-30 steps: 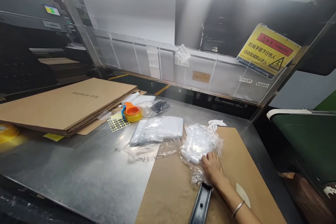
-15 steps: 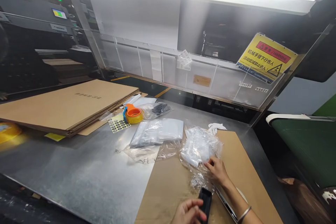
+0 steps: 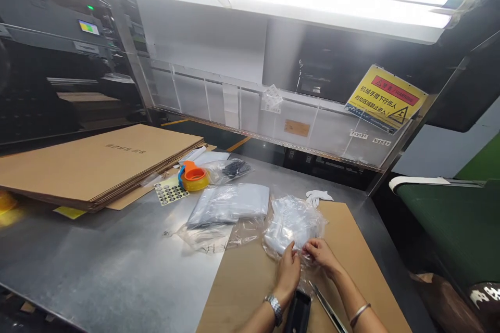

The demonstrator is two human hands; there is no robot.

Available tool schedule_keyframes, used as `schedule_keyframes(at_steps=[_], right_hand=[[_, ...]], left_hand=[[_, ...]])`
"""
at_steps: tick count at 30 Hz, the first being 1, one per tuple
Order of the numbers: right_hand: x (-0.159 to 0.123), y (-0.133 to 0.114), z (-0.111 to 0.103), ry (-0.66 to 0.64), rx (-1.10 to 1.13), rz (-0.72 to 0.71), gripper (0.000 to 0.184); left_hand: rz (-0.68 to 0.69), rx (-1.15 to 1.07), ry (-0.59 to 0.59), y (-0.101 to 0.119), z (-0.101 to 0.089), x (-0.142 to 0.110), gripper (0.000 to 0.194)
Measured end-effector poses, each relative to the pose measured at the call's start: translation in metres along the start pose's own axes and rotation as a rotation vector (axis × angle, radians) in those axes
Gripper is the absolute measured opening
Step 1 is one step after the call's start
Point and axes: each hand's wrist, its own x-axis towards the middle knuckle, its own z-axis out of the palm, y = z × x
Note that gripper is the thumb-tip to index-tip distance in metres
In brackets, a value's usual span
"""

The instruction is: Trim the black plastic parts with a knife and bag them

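Note:
A crumpled clear plastic bag (image 3: 295,221) with pale, whitish contents lies in front of me on a cardboard sheet (image 3: 242,281). My right hand (image 3: 321,254) pinches its near edge between thumb and fingers. Close beside it, my left hand (image 3: 288,271) is closed at the same edge, thumb up, fingertips partly hidden by the film. Below my left hand, a black rectangular tray-like piece (image 3: 299,311) rests on the cardboard. Between that piece and my right forearm lies a long slim metal tool (image 3: 327,308), its kind unclear.
Left of the bag lies a stack of clear-wrapped grey sheets (image 3: 230,204). Beyond are an orange tape dispenser (image 3: 194,177), a sticker sheet (image 3: 171,190) and a cardboard stack (image 3: 101,166). A white glove (image 3: 318,196) sits behind the bag; a green conveyor (image 3: 449,218) stands right.
My left hand has moved up and forward from beside the black piece to the bag's edge. My right hand stays at the bag. The camera view has tilted slightly upward.

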Motion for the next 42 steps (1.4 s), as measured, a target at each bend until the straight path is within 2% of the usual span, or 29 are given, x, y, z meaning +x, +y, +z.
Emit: schedule_keyframes(at_steps=[5,8,12,17,22,26,29,32,36,39,42], right_hand=[[0.002,-0.002,-0.003,0.007,0.151,0.016,0.023],[0.001,-0.005,-0.006,0.083,0.231,0.021,0.024],[-0.005,-0.01,-0.017,0.231,0.356,0.006,0.027],[-0.019,-0.017,-0.022,0.234,0.41,-0.083,0.023],[-0.034,-0.028,-0.007,0.21,0.319,-0.18,0.019],[-0.044,-0.034,0.004,0.216,0.217,-0.239,0.025],[-0.052,-0.04,0.003,0.289,0.164,-0.244,0.028],[-0.064,-0.052,0.0,0.366,0.085,-0.257,0.029],[-0.088,-0.075,0.002,0.333,-0.069,-0.31,0.025],[-0.113,-0.077,0.014,0.343,-0.163,-0.283,0.024],[-0.141,-0.056,0.044,0.408,-0.271,-0.138,0.029]], left_hand=[[0.025,0.188,-0.002,0.006,0.006,0.01,0.036],[0.049,0.308,0.036,0.016,0.005,0.014,0.035],[0.105,0.441,0.042,0.024,0.001,0.006,0.033],[0.124,0.508,0.004,0.027,-0.005,-0.005,0.022],[0.098,0.439,-0.053,0.028,-0.009,0.003,0.03],[0.141,0.392,-0.096,0.025,-0.01,0.006,0.028],[0.217,0.425,-0.009,0.024,-0.017,-0.002,0.026],[0.36,0.496,0.115,0.03,-0.026,-0.019,0.017],[0.613,0.625,0.141,0.04,-0.036,-0.042,0.021],[0.685,0.719,0.164,0.039,-0.051,-0.049,0.026],[0.677,0.791,0.219,0.029,-0.07,-0.053,0.027]])
